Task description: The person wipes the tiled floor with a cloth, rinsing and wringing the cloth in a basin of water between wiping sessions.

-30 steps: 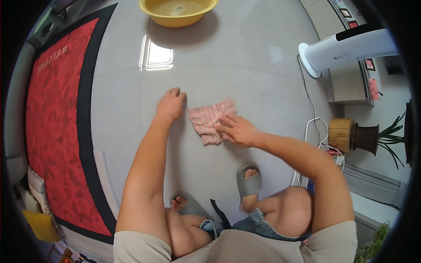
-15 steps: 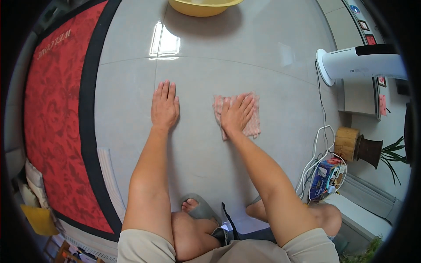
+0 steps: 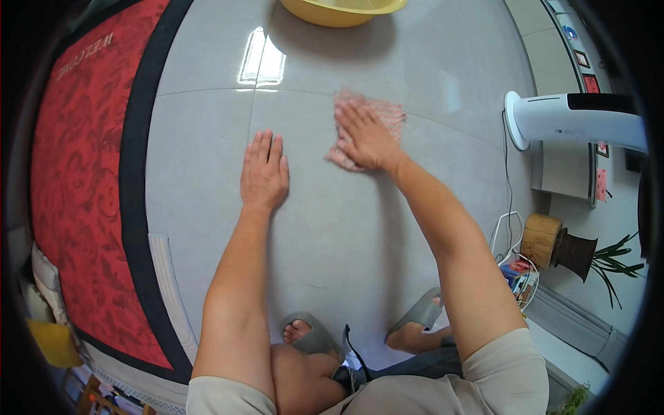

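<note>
Cloth (image 3: 389, 115): one, pink and white, patterned; lies spread, its lower edge rumpled, on the floor beneath the right palm.
Right hand (image 3: 366, 138): palm down on the cloth, fingers extended and slightly apart; no pinch visible.
Left hand (image 3: 264, 180): flat on bare tile, left of the cloth and apart from it; fingers straight, close together, thumb alongside.
Floor (image 3: 332, 228): grey glossy tile; wiping judged under way, not finished, as the cloth is pressed out in use.
Wiped share: cannot be told; no border between wiped and unwiped tile shows.
Outstanding: one faint thin mark (image 3: 318, 286) before the slippers (image 3: 315, 337), uncovered.
Basin (image 3: 339, 16): yellow, beyond the cloth, cut by the upper edge; contents unclear.
</note>
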Demonstrator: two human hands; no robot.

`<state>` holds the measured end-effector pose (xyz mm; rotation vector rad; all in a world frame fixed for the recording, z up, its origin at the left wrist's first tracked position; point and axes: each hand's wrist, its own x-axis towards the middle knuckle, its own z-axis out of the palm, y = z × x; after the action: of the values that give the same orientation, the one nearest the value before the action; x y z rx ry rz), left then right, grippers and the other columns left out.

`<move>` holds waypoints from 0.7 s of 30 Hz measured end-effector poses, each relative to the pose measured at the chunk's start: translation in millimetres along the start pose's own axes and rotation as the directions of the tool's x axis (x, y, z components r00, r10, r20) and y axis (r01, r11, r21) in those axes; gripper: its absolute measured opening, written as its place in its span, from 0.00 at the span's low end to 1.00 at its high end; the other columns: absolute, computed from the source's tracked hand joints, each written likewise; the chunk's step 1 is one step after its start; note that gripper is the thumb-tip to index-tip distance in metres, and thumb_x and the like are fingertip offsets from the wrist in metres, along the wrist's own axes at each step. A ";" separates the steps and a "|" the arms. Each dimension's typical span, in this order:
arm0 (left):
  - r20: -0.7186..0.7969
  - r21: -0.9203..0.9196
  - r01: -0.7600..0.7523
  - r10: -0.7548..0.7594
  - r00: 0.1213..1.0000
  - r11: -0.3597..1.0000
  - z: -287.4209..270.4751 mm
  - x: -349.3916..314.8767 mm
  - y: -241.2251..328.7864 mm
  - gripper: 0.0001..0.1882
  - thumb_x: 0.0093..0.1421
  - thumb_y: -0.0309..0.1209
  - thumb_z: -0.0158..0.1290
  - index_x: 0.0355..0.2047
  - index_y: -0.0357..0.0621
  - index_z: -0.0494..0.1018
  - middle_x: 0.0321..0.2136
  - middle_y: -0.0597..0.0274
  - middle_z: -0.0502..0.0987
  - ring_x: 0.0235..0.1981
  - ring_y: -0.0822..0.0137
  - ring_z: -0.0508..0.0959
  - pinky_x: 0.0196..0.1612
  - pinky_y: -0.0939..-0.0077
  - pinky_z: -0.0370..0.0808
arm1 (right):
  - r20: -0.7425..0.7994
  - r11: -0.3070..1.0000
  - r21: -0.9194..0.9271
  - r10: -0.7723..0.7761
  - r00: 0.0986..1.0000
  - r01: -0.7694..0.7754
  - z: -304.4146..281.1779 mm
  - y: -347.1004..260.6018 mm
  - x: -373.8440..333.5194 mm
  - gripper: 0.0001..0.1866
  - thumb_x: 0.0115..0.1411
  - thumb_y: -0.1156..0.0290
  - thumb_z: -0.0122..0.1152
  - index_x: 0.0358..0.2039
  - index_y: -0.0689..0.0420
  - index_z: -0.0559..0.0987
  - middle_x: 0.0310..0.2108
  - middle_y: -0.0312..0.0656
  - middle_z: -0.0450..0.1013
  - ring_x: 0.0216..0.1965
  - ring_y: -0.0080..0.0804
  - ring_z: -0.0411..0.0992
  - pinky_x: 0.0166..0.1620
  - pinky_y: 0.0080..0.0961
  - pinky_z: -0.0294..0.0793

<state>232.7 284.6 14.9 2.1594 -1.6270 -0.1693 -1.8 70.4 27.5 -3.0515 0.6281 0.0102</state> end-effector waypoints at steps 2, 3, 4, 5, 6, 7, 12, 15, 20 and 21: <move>-0.001 -0.011 0.022 -0.022 1.000 1.000 -0.7 -3.5 -5.4 0.26 0.75 0.37 0.46 0.70 0.44 0.68 0.74 0.56 0.65 0.77 0.56 0.59 0.79 0.55 0.55 | 0.035 0.994 0.085 -0.065 0.997 0.062 -3.4 -33.2 -12.7 0.41 0.71 0.47 0.51 0.77 0.58 0.61 0.79 0.50 0.55 0.80 0.49 0.49 0.79 0.52 0.46; -0.003 -0.026 0.038 -0.038 0.999 0.999 -1.7 -3.7 -7.5 0.26 0.75 0.37 0.46 0.70 0.44 0.68 0.73 0.57 0.65 0.77 0.56 0.59 0.79 0.56 0.55 | 0.066 0.979 0.166 -0.126 0.990 0.114 -8.5 -49.5 -21.6 0.41 0.71 0.48 0.52 0.77 0.58 0.61 0.79 0.49 0.55 0.80 0.49 0.49 0.79 0.52 0.46; -0.012 -0.031 0.033 -0.034 0.999 0.999 -1.5 -2.5 -8.1 0.26 0.75 0.37 0.46 0.70 0.44 0.68 0.73 0.57 0.65 0.77 0.56 0.59 0.79 0.56 0.55 | 0.063 0.971 0.190 -0.162 0.985 0.148 -10.7 -64.5 -33.9 0.41 0.70 0.48 0.52 0.77 0.57 0.61 0.79 0.49 0.54 0.80 0.48 0.49 0.79 0.52 0.46; -0.022 -0.039 0.036 -0.037 0.999 0.999 2.4 -4.7 -8.0 0.26 0.74 0.36 0.47 0.70 0.44 0.69 0.73 0.57 0.66 0.77 0.56 0.60 0.79 0.56 0.55 | 0.063 0.961 0.208 -0.198 0.978 0.181 -9.5 -79.6 -52.0 0.41 0.70 0.48 0.53 0.77 0.57 0.61 0.80 0.48 0.54 0.81 0.47 0.48 0.79 0.52 0.46; -0.028 -0.040 0.038 -0.040 0.999 0.998 3.4 -3.5 -7.5 0.25 0.74 0.36 0.47 0.69 0.45 0.69 0.73 0.57 0.66 0.76 0.57 0.60 0.79 0.56 0.56 | 0.075 0.951 0.227 -0.234 0.969 0.212 -8.5 -93.8 -71.3 0.42 0.70 0.47 0.53 0.77 0.57 0.61 0.79 0.48 0.54 0.80 0.48 0.49 0.79 0.52 0.46; -0.038 -0.040 0.035 -0.036 0.999 0.999 3.5 -2.0 -8.1 0.25 0.74 0.36 0.47 0.69 0.45 0.69 0.73 0.57 0.66 0.76 0.57 0.60 0.79 0.56 0.56 | 0.083 0.937 0.247 -0.273 0.959 0.245 -9.6 -107.6 -87.4 0.42 0.70 0.46 0.53 0.77 0.57 0.61 0.79 0.48 0.55 0.80 0.48 0.49 0.79 0.52 0.46; 0.061 -0.168 0.189 -0.182 0.981 0.967 -3.5 22.0 5.9 0.23 0.72 0.32 0.49 0.66 0.43 0.72 0.69 0.52 0.70 0.73 0.49 0.65 0.74 0.56 0.63 | 0.058 0.935 0.352 0.034 0.998 -0.052 -16.6 -148.0 -136.2 0.41 0.71 0.47 0.55 0.76 0.58 0.62 0.78 0.52 0.55 0.79 0.52 0.50 0.79 0.53 0.47; -0.039 -0.129 0.239 -0.246 0.969 0.962 5.4 44.7 18.0 0.24 0.72 0.33 0.49 0.67 0.45 0.71 0.70 0.52 0.68 0.74 0.48 0.64 0.74 0.55 0.62 | 0.056 0.915 0.266 0.301 0.952 -0.304 -6.0 -158.6 -129.5 0.40 0.72 0.52 0.55 0.77 0.60 0.60 0.79 0.55 0.52 0.79 0.54 0.50 0.78 0.53 0.48; -0.062 0.024 0.226 -0.224 0.973 0.974 34.1 53.8 38.6 0.27 0.74 0.40 0.46 0.71 0.47 0.67 0.74 0.52 0.62 0.77 0.49 0.56 0.78 0.51 0.52 | -0.058 0.618 0.238 0.779 0.624 -0.749 21.5 -98.4 -101.6 0.36 0.74 0.54 0.50 0.76 0.60 0.61 0.79 0.53 0.53 0.80 0.54 0.49 0.79 0.52 0.45; -0.038 0.096 0.248 -0.245 0.969 0.964 35.8 54.2 41.4 0.29 0.75 0.42 0.45 0.72 0.48 0.65 0.75 0.52 0.60 0.79 0.50 0.53 0.79 0.50 0.48 | -0.081 0.506 0.229 0.861 0.502 -0.831 23.9 -77.9 -95.9 0.36 0.75 0.54 0.48 0.77 0.60 0.61 0.79 0.53 0.52 0.80 0.53 0.48 0.79 0.51 0.44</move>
<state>200.1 215.1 8.0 2.4268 -1.3746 -0.1356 -59.2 180.5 6.7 -2.2438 1.9730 -0.2928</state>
